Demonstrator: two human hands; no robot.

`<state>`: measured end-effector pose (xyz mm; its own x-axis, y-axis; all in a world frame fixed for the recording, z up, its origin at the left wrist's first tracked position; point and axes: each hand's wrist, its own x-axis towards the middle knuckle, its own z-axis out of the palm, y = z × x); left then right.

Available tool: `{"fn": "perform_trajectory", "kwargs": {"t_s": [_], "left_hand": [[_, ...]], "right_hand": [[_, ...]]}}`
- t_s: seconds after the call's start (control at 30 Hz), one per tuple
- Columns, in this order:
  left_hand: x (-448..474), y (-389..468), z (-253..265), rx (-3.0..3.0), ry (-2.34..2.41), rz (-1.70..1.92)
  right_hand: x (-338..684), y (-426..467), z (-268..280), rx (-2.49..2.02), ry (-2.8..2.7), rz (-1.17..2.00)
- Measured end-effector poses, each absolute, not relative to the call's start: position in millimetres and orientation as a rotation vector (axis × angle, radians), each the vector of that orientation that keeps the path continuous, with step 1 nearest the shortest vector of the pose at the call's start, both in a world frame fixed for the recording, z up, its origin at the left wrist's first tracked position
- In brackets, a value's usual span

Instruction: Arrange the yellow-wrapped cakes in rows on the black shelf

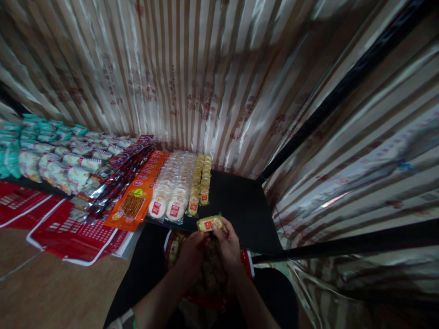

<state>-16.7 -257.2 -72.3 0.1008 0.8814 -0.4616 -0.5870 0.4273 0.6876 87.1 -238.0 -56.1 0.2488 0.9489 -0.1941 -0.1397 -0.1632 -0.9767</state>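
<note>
A small yellow wrapped snack roll [206, 223] with a red label is held up over the front edge of the black table [240, 201]. My right hand [229, 242] pinches its right end between thumb and fingers. Closed at the roll's lower left edge, my left hand [190, 251] touches it too; its fingertips are partly hidden. Under both hands a red bag [247, 262] sits on my lap, with more wrapped pieces dimly visible inside. Beyond the held roll, two rows of similar yellow snack rolls [194, 203] run toward the curtain.
Left of the yellow rows lie clear-wrapped round rice crackers [175, 208], an orange snack packet [135, 205], dark red packets [120, 176], and white and teal packets [44, 132]. Red bags [75, 233] hang at the table's front left. A striped curtain [206, 82] and black poles [329, 100] bound the space.
</note>
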Motion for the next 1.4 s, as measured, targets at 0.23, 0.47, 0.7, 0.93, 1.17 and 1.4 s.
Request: {"fn": "perform_trajectory", "kwargs": {"t_s": [0.23,0.47,0.7,0.93,1.17,1.4], "left_hand": [[-23.6,-247.3,-65.0,0.426,1.216,1.024],[-16.4,-222.0,-58.7,0.782,1.346,1.081],[-10.8,-207.3,-74.7,0.872,1.323,1.17],[-12.0,-202.8,-80.3,0.929,1.336,1.194],[-12.8,-204.0,-71.8,0.957,1.299,1.216],[-9.4,-204.2,-64.0,0.888,1.275,1.144]], "right_hand": [[107.1,-188.0,-42.4,-1.566,-1.485,0.845],[96.9,-161.6,-44.8,-1.677,-1.664,0.684],[90.8,-148.4,-53.1,-1.602,-1.55,0.766],[87.0,-151.6,-71.1,-1.519,-1.408,0.738],[82.4,-152.0,-84.4,-1.552,-1.401,0.743],[78.9,-147.9,-92.7,-1.56,-1.396,0.708]]}}
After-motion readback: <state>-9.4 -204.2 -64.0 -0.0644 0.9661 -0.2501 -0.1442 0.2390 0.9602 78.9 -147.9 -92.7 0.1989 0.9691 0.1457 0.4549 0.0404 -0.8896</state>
